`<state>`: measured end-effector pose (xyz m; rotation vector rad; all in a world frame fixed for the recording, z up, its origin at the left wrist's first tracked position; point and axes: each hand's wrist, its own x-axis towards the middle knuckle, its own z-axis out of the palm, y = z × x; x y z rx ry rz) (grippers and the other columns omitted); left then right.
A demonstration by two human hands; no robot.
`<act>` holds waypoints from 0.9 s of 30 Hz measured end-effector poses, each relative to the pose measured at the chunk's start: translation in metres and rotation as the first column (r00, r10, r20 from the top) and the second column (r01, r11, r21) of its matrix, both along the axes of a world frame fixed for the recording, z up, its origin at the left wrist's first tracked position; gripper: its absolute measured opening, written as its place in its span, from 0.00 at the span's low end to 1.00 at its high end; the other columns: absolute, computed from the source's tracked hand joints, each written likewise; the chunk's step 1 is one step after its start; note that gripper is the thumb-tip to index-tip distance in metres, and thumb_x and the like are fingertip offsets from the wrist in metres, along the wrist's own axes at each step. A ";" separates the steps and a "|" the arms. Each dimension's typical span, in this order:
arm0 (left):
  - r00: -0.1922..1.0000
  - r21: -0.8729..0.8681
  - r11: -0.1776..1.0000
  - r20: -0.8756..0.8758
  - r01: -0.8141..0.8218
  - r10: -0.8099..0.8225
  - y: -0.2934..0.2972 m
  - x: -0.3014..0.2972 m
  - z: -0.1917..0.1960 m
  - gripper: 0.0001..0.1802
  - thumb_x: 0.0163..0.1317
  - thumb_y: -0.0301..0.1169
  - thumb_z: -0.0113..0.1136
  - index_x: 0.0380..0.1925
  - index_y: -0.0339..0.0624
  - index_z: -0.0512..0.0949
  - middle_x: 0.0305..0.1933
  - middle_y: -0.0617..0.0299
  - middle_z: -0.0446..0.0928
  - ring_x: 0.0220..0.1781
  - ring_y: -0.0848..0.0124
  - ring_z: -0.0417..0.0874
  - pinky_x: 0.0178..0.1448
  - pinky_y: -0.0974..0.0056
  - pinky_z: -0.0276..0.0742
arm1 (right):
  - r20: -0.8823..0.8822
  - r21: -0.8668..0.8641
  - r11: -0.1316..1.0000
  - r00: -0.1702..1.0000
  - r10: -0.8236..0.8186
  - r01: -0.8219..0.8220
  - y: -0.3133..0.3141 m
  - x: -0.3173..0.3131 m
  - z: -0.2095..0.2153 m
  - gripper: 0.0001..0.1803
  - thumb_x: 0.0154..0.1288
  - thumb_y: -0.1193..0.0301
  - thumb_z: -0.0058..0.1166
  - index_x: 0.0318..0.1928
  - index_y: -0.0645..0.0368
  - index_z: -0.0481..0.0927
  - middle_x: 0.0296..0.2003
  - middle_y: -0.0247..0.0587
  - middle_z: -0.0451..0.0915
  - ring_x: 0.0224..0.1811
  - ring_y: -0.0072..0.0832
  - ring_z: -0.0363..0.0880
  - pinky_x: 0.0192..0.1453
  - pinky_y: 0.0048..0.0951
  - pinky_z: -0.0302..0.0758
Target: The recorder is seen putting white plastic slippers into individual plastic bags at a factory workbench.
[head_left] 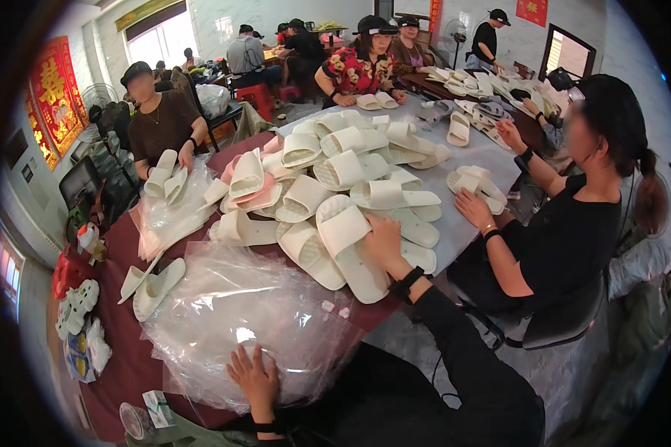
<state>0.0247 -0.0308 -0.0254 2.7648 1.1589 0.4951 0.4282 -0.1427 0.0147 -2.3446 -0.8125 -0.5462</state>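
My left hand lies with its fingers spread on a stack of clear plastic bags at the near side of the table. Further right, my right hand is closed on the side of a cream-white slipper, its fingertips partly hidden behind the strap. That slipper leans at the near edge of a large heap of similar slippers, which overlap in many directions. A pink slipper shows among them. Left of the bags rests a pair of white slippers.
A dark red cloth covers the near table. At its left edge are white clogs, a clear cup and a small box. A person at right holds slippers; another at left handles slippers above more bags.
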 end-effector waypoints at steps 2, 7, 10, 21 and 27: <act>1.000 0.053 0.999 -0.005 -0.006 0.007 0.005 -0.004 -0.014 0.25 0.60 0.42 0.53 0.57 0.47 0.72 0.64 0.41 0.64 0.69 0.47 0.59 0.71 0.42 0.46 | -0.125 0.097 0.991 0.986 0.107 -0.096 -0.008 -0.006 0.022 0.17 0.52 0.73 0.49 0.44 0.53 0.81 0.43 0.39 0.79 0.49 0.39 0.71 0.53 0.43 0.63; 0.991 -0.628 0.777 0.123 0.034 0.056 0.037 -0.071 -0.117 0.19 0.62 0.37 0.52 0.52 0.46 0.74 0.56 0.44 0.68 0.60 0.48 0.66 0.63 0.49 0.60 | 0.056 0.041 0.999 0.998 0.024 -0.026 -0.012 0.041 0.013 0.20 0.49 0.67 0.58 0.45 0.53 0.77 0.56 0.46 0.69 0.57 0.43 0.66 0.58 0.48 0.61; 0.985 -0.424 0.896 0.161 0.130 -0.067 0.028 -0.084 -0.128 0.15 0.65 0.37 0.50 0.45 0.40 0.76 0.41 0.48 0.77 0.46 0.54 0.77 0.51 0.55 0.72 | 0.093 -0.048 0.996 0.993 -0.075 0.080 -0.016 0.071 -0.003 0.26 0.45 0.63 0.63 0.46 0.56 0.71 0.58 0.52 0.65 0.58 0.45 0.65 0.59 0.52 0.59; 0.981 0.130 0.972 -0.027 0.194 -0.192 0.020 -0.017 -0.036 0.16 0.64 0.37 0.51 0.42 0.37 0.78 0.38 0.53 0.79 0.42 0.57 0.79 0.49 0.52 0.72 | -0.104 0.058 0.993 0.988 0.111 -0.105 -0.011 0.062 0.003 0.24 0.49 0.76 0.54 0.49 0.56 0.65 0.31 0.49 0.77 0.39 0.48 0.76 0.48 0.44 0.67; 0.939 0.328 0.895 0.060 0.302 -0.339 0.037 -0.021 -0.052 0.15 0.62 0.38 0.52 0.40 0.37 0.78 0.35 0.52 0.79 0.39 0.52 0.76 0.57 0.49 0.66 | -0.349 0.335 0.920 0.880 0.322 -0.204 -0.012 0.036 0.022 0.25 0.50 0.81 0.46 0.52 0.53 0.67 0.26 0.54 0.76 0.31 0.55 0.75 0.37 0.46 0.69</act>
